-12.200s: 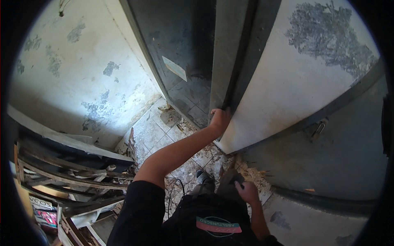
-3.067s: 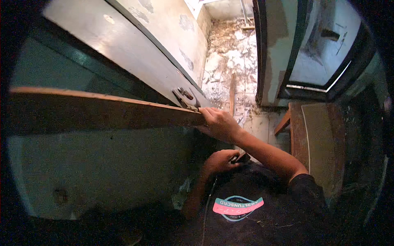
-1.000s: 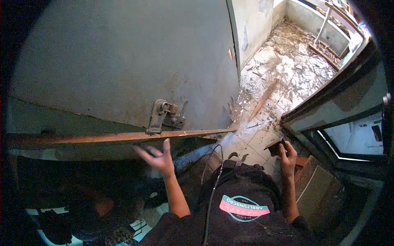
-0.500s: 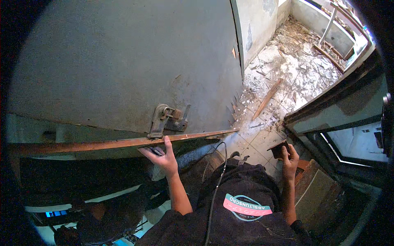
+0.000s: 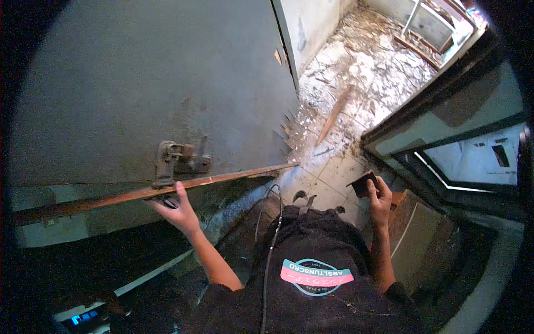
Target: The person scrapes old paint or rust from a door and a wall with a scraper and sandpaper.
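Observation:
A large grey door point(image 5: 128, 83) stands on my left, its bare reddish-brown wooden edge point(image 5: 233, 175) running toward the floor. Just beneath a worn metal latch point(image 5: 165, 167), my left hand point(image 5: 182, 216) grips that edge, one finger laid up against the wood. A dark fitting between the hand and the door is partly hidden. Out to the right, my right hand point(image 5: 380, 201) is closed on a small dark flat piece point(image 5: 361, 183), pinched by thumb and fingers and touching nothing else. The door's lower far corner is splintered.
A long wood strip point(image 5: 335, 116) lies on the debris-strewn tiled floor point(image 5: 320, 178) beyond the door. A dark-framed window panel point(image 5: 473, 150) and a brown board point(image 5: 417, 231) stand at the right. A black cable point(image 5: 270, 250) hangs down my front.
The door edge, latch and my left hand now sit farther left in the picture, as the whole view has shifted. The dark piece in my right hand is turned flatter and shows more.

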Available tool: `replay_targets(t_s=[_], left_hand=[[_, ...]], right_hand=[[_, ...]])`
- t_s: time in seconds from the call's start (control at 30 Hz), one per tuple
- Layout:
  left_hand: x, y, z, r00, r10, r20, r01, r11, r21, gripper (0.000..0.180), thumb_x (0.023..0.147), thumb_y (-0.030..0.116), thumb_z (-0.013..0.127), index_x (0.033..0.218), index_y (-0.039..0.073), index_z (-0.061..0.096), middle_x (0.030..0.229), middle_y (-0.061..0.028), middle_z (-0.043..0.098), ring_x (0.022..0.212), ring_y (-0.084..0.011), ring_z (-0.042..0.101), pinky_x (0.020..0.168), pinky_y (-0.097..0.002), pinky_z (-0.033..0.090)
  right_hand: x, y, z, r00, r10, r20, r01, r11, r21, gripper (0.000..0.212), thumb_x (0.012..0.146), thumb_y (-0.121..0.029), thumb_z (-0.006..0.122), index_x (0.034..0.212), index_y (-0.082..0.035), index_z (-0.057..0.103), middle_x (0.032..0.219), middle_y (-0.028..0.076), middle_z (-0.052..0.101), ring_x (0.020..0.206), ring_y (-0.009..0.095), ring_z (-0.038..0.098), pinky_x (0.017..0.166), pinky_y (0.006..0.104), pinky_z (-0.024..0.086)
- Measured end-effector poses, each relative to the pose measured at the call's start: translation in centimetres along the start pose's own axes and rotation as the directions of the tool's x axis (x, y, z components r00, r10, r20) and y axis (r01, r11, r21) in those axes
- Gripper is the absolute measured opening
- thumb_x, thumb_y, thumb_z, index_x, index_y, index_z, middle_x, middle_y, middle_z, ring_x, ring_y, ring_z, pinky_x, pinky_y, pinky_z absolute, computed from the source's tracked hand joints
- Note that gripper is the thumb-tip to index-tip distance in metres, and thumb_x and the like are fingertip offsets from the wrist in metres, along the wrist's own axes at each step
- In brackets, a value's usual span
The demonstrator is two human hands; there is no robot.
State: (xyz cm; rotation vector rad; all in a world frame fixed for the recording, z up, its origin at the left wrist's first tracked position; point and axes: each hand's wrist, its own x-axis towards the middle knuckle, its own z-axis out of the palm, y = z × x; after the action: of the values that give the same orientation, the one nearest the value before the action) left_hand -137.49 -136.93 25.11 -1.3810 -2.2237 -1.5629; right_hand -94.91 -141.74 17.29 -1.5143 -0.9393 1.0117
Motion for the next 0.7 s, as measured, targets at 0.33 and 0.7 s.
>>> replay_targets(t_s=[0.33, 0.7], left_hand=[[1.3, -1.4, 1.3, 0.987, -0.096, -0.131, 0.102, 0.994, 0.035, 0.1, 0.078, 0.038, 0.072, 0.146, 0.005, 0.006, 0.136, -0.0196, 0.036, 0.116, -0.027, 0.046, 0.096, -0.0402, 0.042], [-5.8, -9.4, 7.7, 0.854, -0.513, 0.08, 0.519, 0.835, -0.182, 0.098, 0.073, 0.05, 0.072, 0.14, 0.001, 0.021, 0.131, -0.0185, 0.036, 0.126, -0.029, 0.035, 0.105, -0.0415, 0.031]], right_hand=[[-1.0, 0.8, -0.6, 0.999, 0.029, -0.032, -0.028, 0.999, 0.017, 0.017, 0.093, -0.015, 0.055, 0.097, 0.001, 0.058, 0.081, -0.001, 0.058, 0.073, 0.006, 0.053, 0.067, 0.021, 0.044], [-2.1, 3.4, -2.0, 0.999, -0.033, 0.018, 0.036, 0.985, -0.167, 0.014, 0.093, -0.012, 0.054, 0.097, 0.001, 0.058, 0.082, -0.002, 0.054, 0.072, 0.004, 0.047, 0.063, 0.0184, 0.039]])
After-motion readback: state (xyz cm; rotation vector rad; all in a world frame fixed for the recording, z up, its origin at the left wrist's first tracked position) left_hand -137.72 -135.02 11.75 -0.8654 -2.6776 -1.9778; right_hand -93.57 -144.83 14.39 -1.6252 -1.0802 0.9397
